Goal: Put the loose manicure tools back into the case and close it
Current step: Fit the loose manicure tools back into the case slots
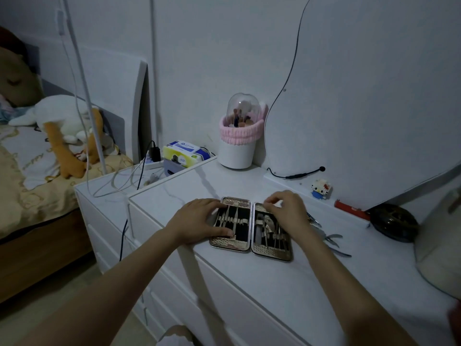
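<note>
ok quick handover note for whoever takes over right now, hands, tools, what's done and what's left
Left hand: flat on the left half of the open case, holding nothing.
Right hand: fingers at the top of the right half; whether they pinch a tool can't be seen.
Case lies open on the dresser, most slots filled.
Loose tools, nippers among them, lie right of the case.
Left: put those in, then close the case.

**Materials and finishes**

Case [250,227]: textured gold-tone metallic shell, matt black lining, shiny steel tools strapped inside. Loose nippers [331,239]: polished metal (glare on the handles). Dresser top [287,278]: smooth white, faint marble veining, slight sheen. Brush holder [238,136]: clear glossy plastic dome, fuzzy pink cloth band, smooth white base. Plush toy [62,126]: soft fabric.
</note>
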